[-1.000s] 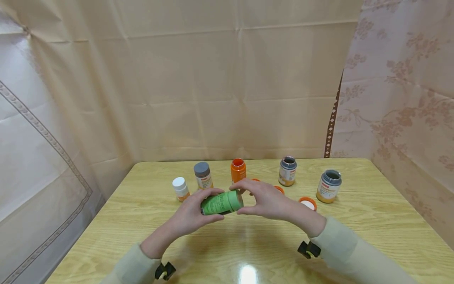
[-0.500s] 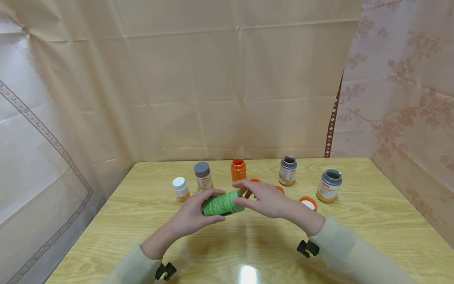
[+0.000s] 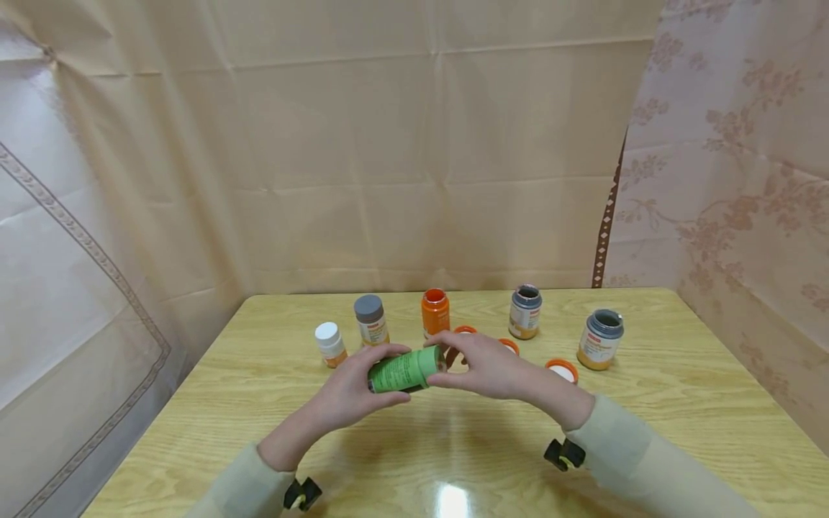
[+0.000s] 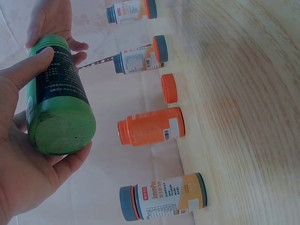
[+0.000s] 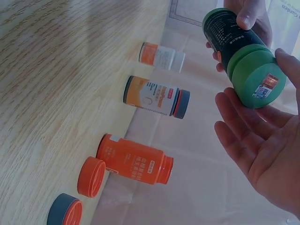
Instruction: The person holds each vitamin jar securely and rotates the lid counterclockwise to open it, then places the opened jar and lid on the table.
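Note:
My left hand [image 3: 350,385] grips a green bottle [image 3: 395,373] with a black label, tilted on its side above the table. Its green lid [image 5: 251,86] is on and bears a small sticker on the top. My right hand [image 3: 488,365] is at that lid, thumb on one side and fingers on the other, in a light pinch. In the left wrist view the bottle's scuffed green base [image 4: 65,131] faces the camera. The other fingers of the right hand [image 5: 272,154] spread loosely below the lid.
Behind the hands stand a white-capped bottle [image 3: 331,345], a grey-capped bottle [image 3: 372,321], a lidless orange bottle [image 3: 435,313] and two lidless grey-necked bottles [image 3: 525,314] [image 3: 600,342]. Loose orange-rimmed lids [image 3: 562,371] lie on the wooden table [image 3: 388,460]. Curtains hang behind.
The right hand has come in to the lid. Its thumb went over the lid's upper side half a second ago and is now lower, at the near side. The left hand has barely moved.

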